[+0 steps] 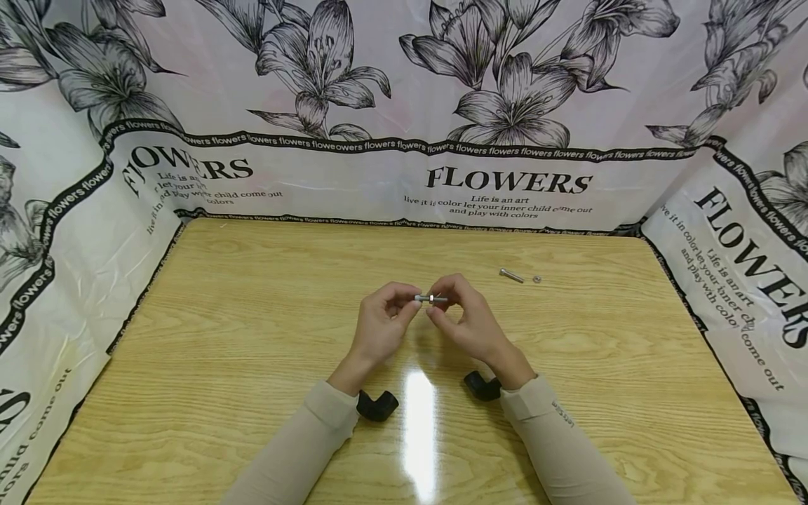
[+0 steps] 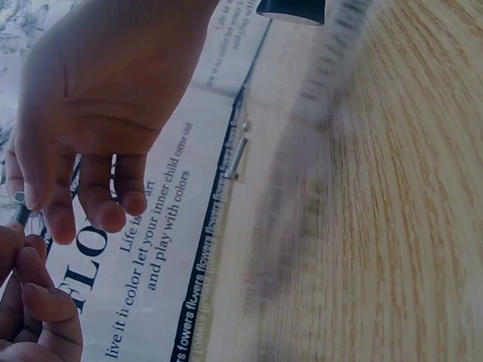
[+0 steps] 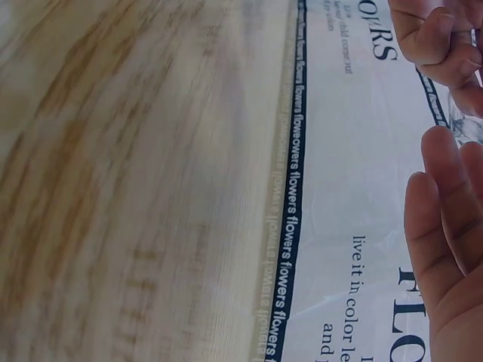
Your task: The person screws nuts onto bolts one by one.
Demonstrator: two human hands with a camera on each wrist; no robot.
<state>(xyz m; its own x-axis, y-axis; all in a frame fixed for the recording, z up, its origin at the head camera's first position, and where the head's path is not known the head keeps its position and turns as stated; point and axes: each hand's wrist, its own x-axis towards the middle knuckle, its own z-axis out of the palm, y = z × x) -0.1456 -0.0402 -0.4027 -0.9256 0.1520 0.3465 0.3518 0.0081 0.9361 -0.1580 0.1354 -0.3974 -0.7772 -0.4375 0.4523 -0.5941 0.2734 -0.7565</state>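
In the head view, your left hand (image 1: 381, 319) pinches one end of a bolt (image 1: 421, 298) between thumb and forefinger, above the wooden table (image 1: 252, 315). The bolt's shaft points to three o'clock, with a nut (image 1: 432, 299) around it. Your right hand (image 1: 463, 319) sits at four o'clock of that nut, thumb and forefinger close on either side; I cannot tell whether they pinch it. At two o'clock from your hands lies a second bolt (image 1: 512, 275), with a second nut (image 1: 537, 279) just beside it. At twelve o'clock, flower-printed cloth (image 1: 353, 182) stands behind the table.

In the left wrist view, you have your left hand at eight o'clock, its fingers curled at the held bolt, and your right hand at eleven, its other fingers spread apart. The second bolt lies near the middle.

In the right wrist view, your right hand is at four o'clock, its visible fingers nearly straight; your curled left fingers are at two. The grip itself falls at the frame's edge.
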